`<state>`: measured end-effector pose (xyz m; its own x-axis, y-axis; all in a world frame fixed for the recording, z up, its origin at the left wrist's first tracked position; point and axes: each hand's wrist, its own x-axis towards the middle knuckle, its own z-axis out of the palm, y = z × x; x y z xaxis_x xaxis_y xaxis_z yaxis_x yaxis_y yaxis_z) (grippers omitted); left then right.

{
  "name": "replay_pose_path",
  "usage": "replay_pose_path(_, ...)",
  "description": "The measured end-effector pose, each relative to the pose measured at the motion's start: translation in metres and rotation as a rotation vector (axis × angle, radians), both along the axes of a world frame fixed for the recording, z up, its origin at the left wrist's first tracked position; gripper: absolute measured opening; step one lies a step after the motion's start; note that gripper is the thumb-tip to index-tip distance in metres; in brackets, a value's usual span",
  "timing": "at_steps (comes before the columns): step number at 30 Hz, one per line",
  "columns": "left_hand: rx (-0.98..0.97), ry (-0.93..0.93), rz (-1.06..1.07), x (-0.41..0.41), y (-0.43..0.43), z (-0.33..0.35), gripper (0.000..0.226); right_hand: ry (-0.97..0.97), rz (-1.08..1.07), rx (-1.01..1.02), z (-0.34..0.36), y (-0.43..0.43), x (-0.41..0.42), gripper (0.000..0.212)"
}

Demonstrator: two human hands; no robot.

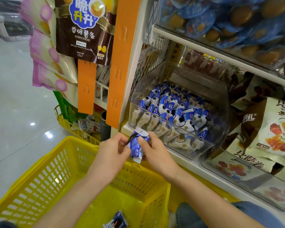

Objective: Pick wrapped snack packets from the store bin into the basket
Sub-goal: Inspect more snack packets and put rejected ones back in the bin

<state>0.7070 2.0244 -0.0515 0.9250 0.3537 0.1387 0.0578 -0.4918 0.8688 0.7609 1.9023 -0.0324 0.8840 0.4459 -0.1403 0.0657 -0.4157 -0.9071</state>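
1. The shelf (204,51) filled the right side, and its lower ledge ran just beside both hands.
2. Open floor (15,96) lay to the left, beyond the basket.
3. The yellow basket (56,170) sat low in front of the shelf with its mouth open upward. Its far rim was under the hands, and most of its bottom was bare.
4. The clear bin (171,124) stood on the lower ledge, open at the top and heaped with blue-and-white packets (171,106). Its front wall was near the right hand.
5. The left hand (112,152) and right hand (155,152) met above the basket's far rim, each with fingers and thumb curled to pinch one side of the same packet.
6. The held packet (136,146) was blue and white with small print, crimped white at both ends and crumpled, and it sat upright between the thumbs, just outside the bin.
7. Another packet (116,220) lay on the basket's bottom near the near wall.
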Motion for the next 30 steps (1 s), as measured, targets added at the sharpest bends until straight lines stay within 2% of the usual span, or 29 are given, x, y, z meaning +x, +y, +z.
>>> replay_pose_path(4,-0.12,0.015,0.019,0.001,0.002,0.0,0.025,0.066,0.049,0.105,0.002,-0.001,0.002,0.019)
replay_pose_path(6,-0.339,0.036,0.021,0.003,0.002,0.003,0.014,0.064,0.102,0.129,0.005,-0.002,0.002,0.028)
replay_pose_path(8,-0.576,0.049,0.004,0.003,0.003,0.009,0.014,0.031,0.156,0.149,0.009,-0.003,0.002,0.032)
replay_pose_path(11,-0.731,0.075,-0.118,0.0,0.0,0.014,0.022,-0.065,0.131,0.13,0.014,-0.006,0.001,0.037)
replay_pose_path(14,-0.689,0.06,-0.154,-0.001,-0.004,0.017,0.029,-0.184,0.088,0.07,0.015,-0.008,-0.002,0.045)
replay_pose_path(16,-0.683,0.031,-0.162,-0.001,-0.006,0.019,0.029,-0.166,0.043,0.105,0.018,-0.009,-0.004,0.044)
replay_pose_path(19,-0.706,0.053,-0.281,0.0,-0.005,0.021,0.031,-0.136,-0.008,0.144,0.027,-0.012,-0.001,0.019)
replay_pose_path(21,-0.62,0.053,-0.314,0.002,-0.004,0.024,0.03,-0.145,-0.02,0.164,0.033,-0.017,0.001,0.006)
replay_pose_path(24,-0.441,0.009,-0.218,0.007,-0.005,0.029,0.033,-0.18,-0.054,0.201,0.038,-0.027,0.0,0.011)
replay_pose_path(27,-0.385,-0.047,-0.177,0.013,-0.011,0.035,0.033,-0.244,-0.086,0.217,0.046,-0.036,0.0,0.02)
replay_pose_path(30,-0.373,-0.094,-0.221,0.018,-0.02,0.042,0.037,-0.377,-0.107,0.134,0.057,-0.045,0.002,0.031)
